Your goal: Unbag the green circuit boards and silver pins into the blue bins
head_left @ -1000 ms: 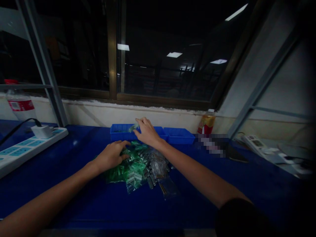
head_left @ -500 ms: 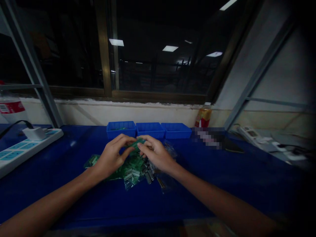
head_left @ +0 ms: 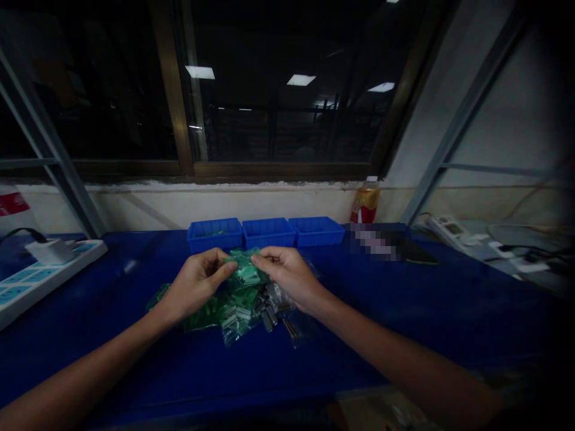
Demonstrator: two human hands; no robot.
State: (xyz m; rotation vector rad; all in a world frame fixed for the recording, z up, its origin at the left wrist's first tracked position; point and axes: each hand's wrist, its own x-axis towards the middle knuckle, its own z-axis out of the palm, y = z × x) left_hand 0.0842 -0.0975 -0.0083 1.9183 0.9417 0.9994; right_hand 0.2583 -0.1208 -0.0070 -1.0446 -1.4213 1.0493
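Observation:
Between both hands a small green plastic bag (head_left: 247,272) is held up, with pale, narrow pieces inside. My left hand (head_left: 202,276) pinches its left upper edge between thumb and fingers. Its right upper edge is gripped by my right hand (head_left: 287,272) in the same way. Below lie more green bags (head_left: 236,317) with similar pale pieces. Dark grey blocks (head_left: 269,317) are beside them, and a clear bag (head_left: 294,329) with thin brownish strips lies to the right. The contents are too small to name.
Three blue bins (head_left: 268,232) stand in a row behind the hands; the left one has something greenish in it. A power strip (head_left: 49,269) lies at left, another (head_left: 449,227) at right. A drink bottle (head_left: 365,202) and a dark flat object (head_left: 417,251) are at back right.
The green bag has come up into clear view, stretched between both hands. My left hand's fingers have closed on its edge. The whole view has shifted slightly.

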